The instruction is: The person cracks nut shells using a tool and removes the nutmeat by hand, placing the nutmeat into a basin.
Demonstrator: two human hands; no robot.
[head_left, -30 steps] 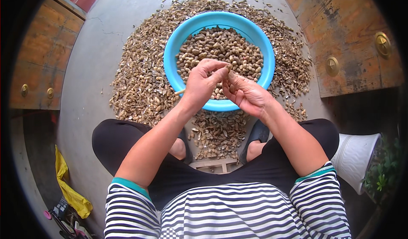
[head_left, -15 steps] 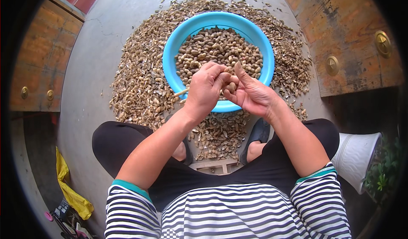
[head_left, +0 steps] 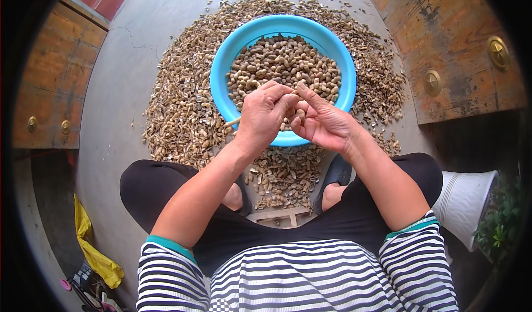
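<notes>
Left hand (head_left: pixel 265 115) closed on stick (head_left: pixel 233 122), right hand (head_left: pixel 327 124) curled round peanut (head_left: pixel 300 114); slack grip could drop it past tub's near rim (head_left: pixel 289 140).

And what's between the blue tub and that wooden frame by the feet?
In the head view, a heap of peanut shells lies between the blue tub and the wooden frame.

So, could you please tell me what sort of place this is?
Probably a home's entrance or courtyard: there are worn wooden doors with round metal fittings, a bare grey floor strewn with peanut shells, and a white pot near green leaves.
</notes>
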